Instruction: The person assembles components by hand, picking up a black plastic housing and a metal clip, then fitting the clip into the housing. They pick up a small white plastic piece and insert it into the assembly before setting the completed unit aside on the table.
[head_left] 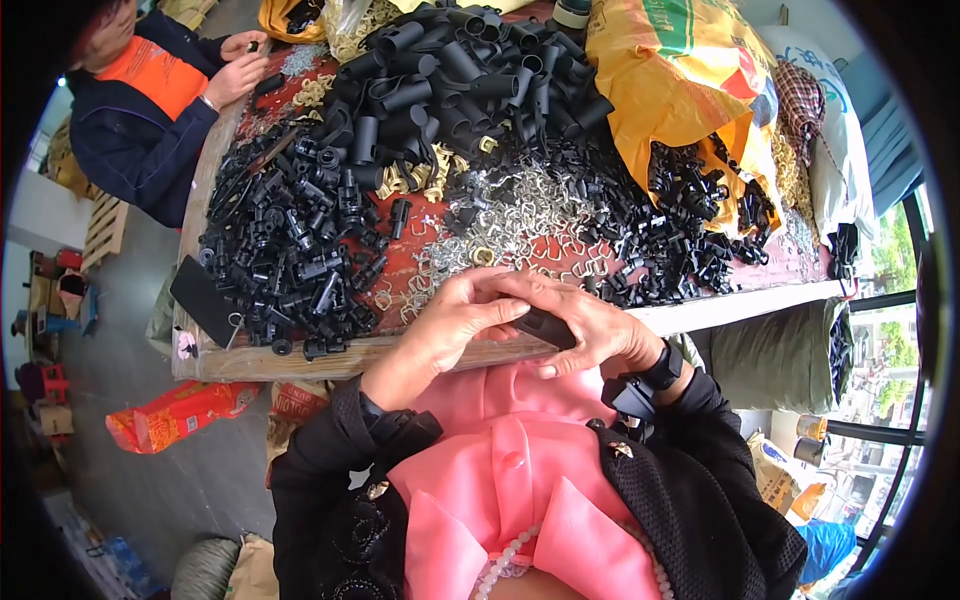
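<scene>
At the table's (300, 360) near edge, both hands, left hand (450, 325) and right hand (590, 325), close together around a small black plastic part (545, 328), which looks light, stiff, and best pinched by its ends.

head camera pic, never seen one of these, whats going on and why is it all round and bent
The picture comes from a small wide-angle camera worn on a person's head, looking down at their own hands; that lens bends straight edges near the rim. There is no machine. The left hand and right hand meet at the near edge of a wooden table and together hold a small black plastic part. The table carries heaps of black plastic tubes, smaller black fittings and a spread of little metal clips. An orange sack lies at the far right. At the top left a second person works with their own hands.
</scene>
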